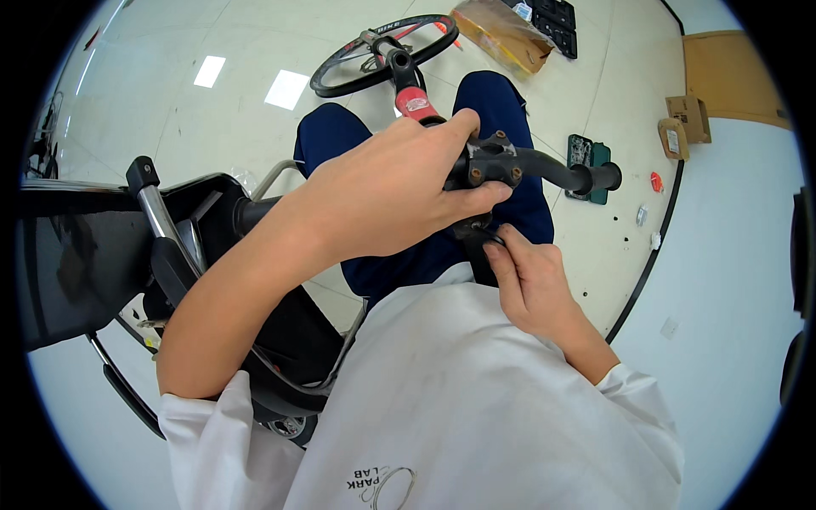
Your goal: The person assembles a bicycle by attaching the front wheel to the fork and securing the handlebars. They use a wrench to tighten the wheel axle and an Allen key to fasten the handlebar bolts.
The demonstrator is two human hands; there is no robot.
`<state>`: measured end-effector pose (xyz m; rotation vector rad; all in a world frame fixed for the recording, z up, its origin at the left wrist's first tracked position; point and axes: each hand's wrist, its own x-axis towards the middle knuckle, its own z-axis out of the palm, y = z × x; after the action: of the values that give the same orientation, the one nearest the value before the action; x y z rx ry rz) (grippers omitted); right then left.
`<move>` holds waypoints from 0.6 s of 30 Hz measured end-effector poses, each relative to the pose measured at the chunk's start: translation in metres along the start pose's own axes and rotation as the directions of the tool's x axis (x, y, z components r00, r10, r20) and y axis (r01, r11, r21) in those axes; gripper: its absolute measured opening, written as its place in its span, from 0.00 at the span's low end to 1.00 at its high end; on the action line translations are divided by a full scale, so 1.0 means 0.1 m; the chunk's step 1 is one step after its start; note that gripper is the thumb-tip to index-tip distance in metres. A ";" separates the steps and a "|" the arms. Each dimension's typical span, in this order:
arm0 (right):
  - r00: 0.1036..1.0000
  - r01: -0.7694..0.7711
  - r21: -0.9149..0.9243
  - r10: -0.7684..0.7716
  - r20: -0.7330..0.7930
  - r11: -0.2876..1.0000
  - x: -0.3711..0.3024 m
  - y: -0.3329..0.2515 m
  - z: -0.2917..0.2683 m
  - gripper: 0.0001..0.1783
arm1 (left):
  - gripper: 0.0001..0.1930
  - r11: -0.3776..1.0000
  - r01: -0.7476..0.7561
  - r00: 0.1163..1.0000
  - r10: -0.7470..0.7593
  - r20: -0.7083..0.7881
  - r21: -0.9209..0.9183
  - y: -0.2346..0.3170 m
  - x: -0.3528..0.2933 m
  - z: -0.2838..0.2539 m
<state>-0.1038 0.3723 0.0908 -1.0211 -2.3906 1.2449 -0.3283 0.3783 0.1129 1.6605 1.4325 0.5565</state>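
Observation:
Across my lap is a black bicycle handlebar (548,167), its visible end pointing right. A stem clamp (493,161) with several brownish bolts holds it. My left hand (382,187) is closed around the bar and stem, with thumb below and fingers over the top, hiding the bar's left part. Just under the clamp my right hand (535,280) pinches a thin black curved piece (491,239) between thumb and fingers; its far end is hidden. Beyond my left hand a red and black fork (414,98) leads away between my knees.
A bicycle wheel (327,87) lies beyond my knees. An open brown carton (510,34) and a black tool case (557,25) are at the far side. Right stands an open green case (599,157). A black chair (76,263) with metal arms is at left.

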 end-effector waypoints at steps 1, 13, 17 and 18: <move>1.000 -0.010 -0.003 0.010 -0.014 1.000 0.00 0.00 0.03 0.04 | 0.20 1.000 0.009 1.000 -0.009 0.001 0.004 0.00 0.00 0.00; 0.991 -0.032 -0.238 0.000 -0.135 0.971 -0.03 -0.17 0.29 0.05 | 0.23 0.993 -0.039 0.997 0.046 -0.058 0.115 -0.07 -0.02 0.06; 0.985 -0.100 -0.002 0.099 -0.138 0.995 0.02 -0.18 0.19 0.04 | 0.23 0.993 -0.049 0.995 0.058 -0.078 0.110 -0.09 -0.01 0.09; 0.982 -0.117 0.007 0.116 -0.150 0.993 0.02 -0.18 0.19 0.04 | 0.23 0.991 -0.051 0.995 0.061 -0.076 0.123 -0.08 -0.01 0.08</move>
<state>-0.1235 0.3552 0.0933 -1.2255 -2.2464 1.1588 -0.3267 0.3742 0.1018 1.7964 1.5061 0.5829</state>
